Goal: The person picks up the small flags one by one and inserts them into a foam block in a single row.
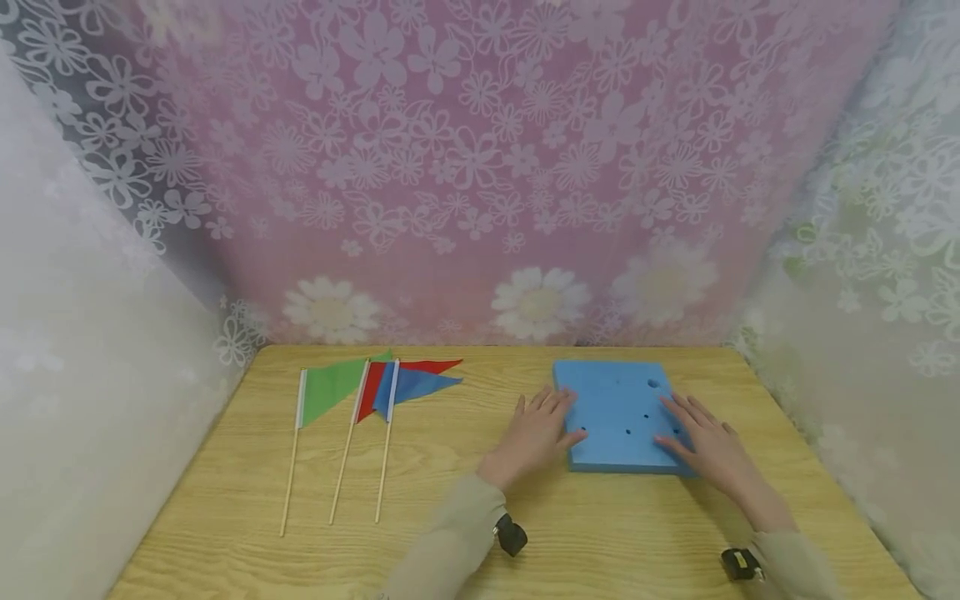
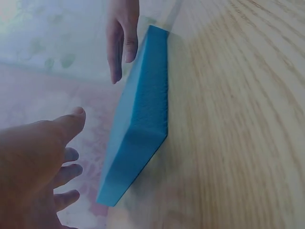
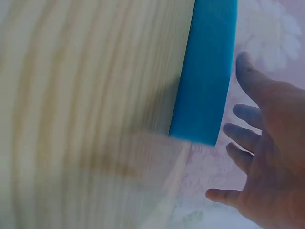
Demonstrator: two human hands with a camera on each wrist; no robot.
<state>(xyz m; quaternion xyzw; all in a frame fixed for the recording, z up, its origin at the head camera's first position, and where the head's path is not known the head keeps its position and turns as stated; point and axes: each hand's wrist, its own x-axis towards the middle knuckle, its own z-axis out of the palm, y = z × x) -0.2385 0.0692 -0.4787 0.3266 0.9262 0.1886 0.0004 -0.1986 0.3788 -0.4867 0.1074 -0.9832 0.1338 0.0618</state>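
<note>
A blue foam block (image 1: 615,412) with several small holes lies flat on the wooden table (image 1: 465,550), right of centre. My left hand (image 1: 551,417) is at its left edge, fingers straight and spread, holding nothing. My right hand (image 1: 686,425) lies over the block's front right part, also with straight fingers. In the left wrist view the block (image 2: 138,119) is edge-on, with the left hand (image 2: 62,152) beside it and the right hand (image 2: 121,43) beyond. The right wrist view shows the block (image 3: 207,71) next to my spread right hand (image 3: 252,143). Whether either hand presses on the foam is unclear.
Three small pennant flags on thin wooden sticks lie side by side at the table's left: green (image 1: 330,387), red (image 1: 371,387) and blue (image 1: 412,385). Floral curtains (image 1: 480,167) close in the back and both sides.
</note>
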